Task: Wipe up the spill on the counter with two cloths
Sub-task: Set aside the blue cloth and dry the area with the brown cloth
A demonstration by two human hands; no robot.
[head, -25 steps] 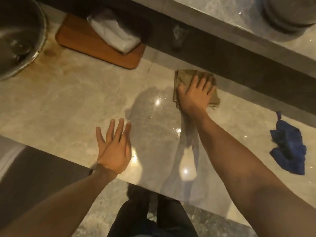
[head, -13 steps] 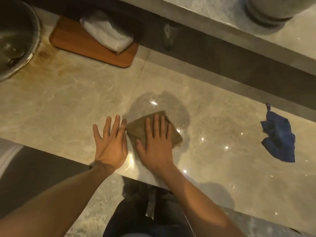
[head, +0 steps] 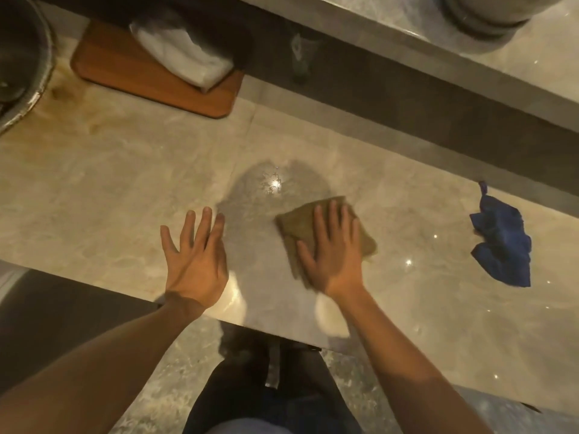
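The right hand (head: 332,255) presses flat, fingers spread, on the tan cloth (head: 326,233) on the table (head: 125,170); the left hand (head: 195,255) rests open, empty, beside it.

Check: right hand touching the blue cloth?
Apart. The head view shows the right hand flat on the tan cloth, with bare counter between it and the blue cloth.

Bare forearms (head: 103,364), dark trousers (head: 250,399)
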